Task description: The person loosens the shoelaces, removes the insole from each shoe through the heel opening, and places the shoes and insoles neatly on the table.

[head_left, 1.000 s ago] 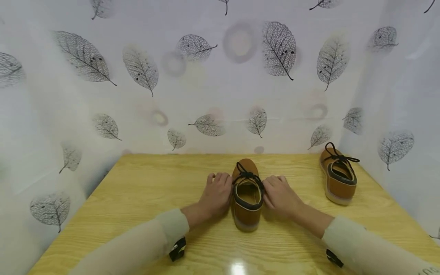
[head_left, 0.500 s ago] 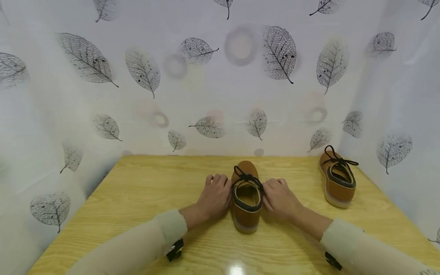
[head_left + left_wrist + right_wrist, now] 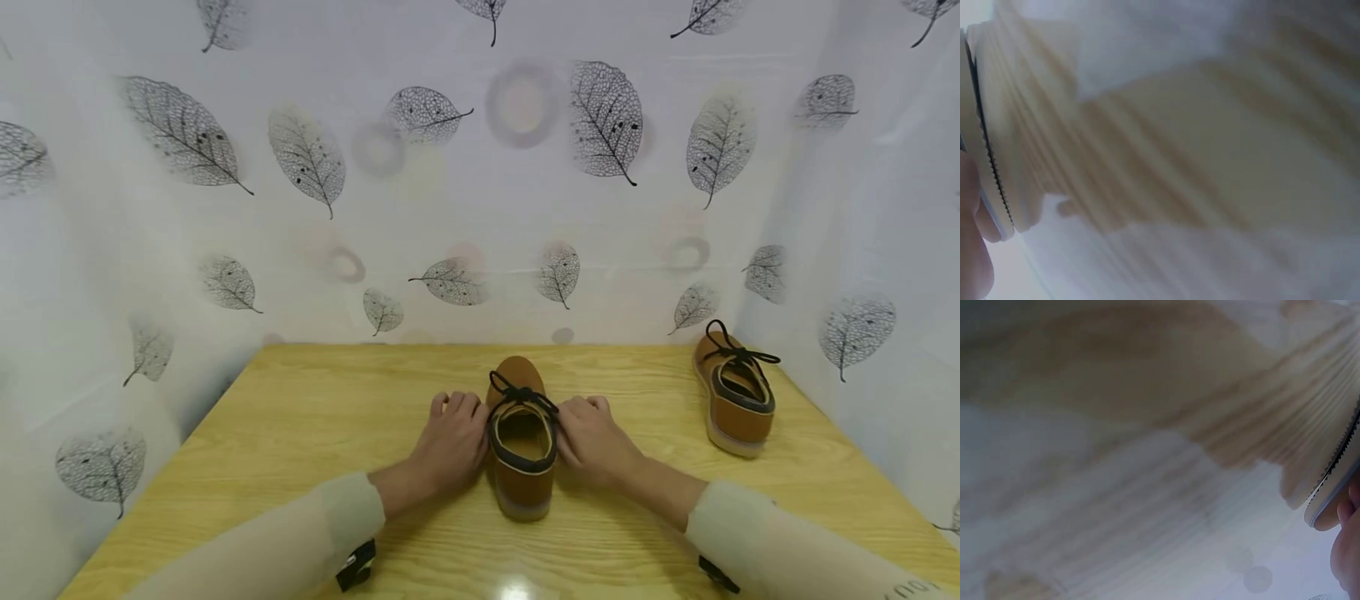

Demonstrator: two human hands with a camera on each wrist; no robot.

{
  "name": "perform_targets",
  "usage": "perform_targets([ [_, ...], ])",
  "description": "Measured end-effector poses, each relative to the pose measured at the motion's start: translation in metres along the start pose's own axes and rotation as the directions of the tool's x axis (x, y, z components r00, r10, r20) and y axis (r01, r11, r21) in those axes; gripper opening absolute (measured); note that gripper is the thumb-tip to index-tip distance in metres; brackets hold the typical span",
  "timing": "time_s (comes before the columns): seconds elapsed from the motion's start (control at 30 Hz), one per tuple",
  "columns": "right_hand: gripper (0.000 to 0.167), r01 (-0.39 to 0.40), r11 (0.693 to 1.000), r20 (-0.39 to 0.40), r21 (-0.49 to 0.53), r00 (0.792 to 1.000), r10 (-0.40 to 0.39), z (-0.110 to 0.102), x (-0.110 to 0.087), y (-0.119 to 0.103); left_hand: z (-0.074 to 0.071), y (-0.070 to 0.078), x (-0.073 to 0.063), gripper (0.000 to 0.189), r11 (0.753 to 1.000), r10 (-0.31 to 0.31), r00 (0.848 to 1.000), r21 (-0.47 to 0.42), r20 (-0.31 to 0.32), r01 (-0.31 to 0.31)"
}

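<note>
A brown lace-up shoe [image 3: 522, 483] with a dark collar and tied black laces stands mid-table, toe pointing away. My left hand [image 3: 452, 437] grips its left side with bent fingers, and my right hand [image 3: 596, 437] does the same on the right side. Parts of both hands' fingertips are hidden against the shoe. In the left wrist view, fingers [image 3: 971, 250] show beside the sole edge [image 3: 988, 181] at the far left. The right wrist view has fingers [image 3: 1349, 556] by the sole [image 3: 1329, 503] at its right border.
The matching brown shoe [image 3: 741, 417] stands at the table's back right, toe also facing away. Behind the wooden table [image 3: 322, 417] hangs a pale leaf-print curtain [image 3: 480, 192], which also runs along both sides.
Both hands and the shoe between them have shifted slightly to the left. The view has tilted a little; the other shoe keeps its place on the table.
</note>
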State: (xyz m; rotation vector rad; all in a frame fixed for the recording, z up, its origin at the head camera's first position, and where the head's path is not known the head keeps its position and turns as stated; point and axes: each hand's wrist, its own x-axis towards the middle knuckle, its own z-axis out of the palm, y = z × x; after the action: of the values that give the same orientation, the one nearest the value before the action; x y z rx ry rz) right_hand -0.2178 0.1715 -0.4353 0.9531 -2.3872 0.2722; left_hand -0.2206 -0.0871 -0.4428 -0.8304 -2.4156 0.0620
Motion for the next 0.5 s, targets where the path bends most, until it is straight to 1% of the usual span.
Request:
perform_targets([
  [0.27, 0.008, 0.103, 0.991, -0.057, -0.082, 0.992, -0.108, 0.003, 0.000, -0.004, 0.003, -0.011, -0.006, 0.018, 0.996, 0.087, 0.996, -0.012, -0.034, -0.088],
  [0.4, 0.010, 0.106, 0.991, -0.079, -0.078, 0.991, -0.112, 0.003, 0.000, -0.003, 0.001, -0.013, -0.007, 0.019, 0.994, 0.102, 0.993, -0.033, -0.054, -0.103],
  [0.5, 0.010, 0.087, 0.995, -0.085, -0.057, 0.992, -0.091, 0.002, 0.002, -0.003, 0.000, -0.014, -0.005, 0.020, 0.995, 0.087, 0.994, -0.049, -0.063, -0.090],
])
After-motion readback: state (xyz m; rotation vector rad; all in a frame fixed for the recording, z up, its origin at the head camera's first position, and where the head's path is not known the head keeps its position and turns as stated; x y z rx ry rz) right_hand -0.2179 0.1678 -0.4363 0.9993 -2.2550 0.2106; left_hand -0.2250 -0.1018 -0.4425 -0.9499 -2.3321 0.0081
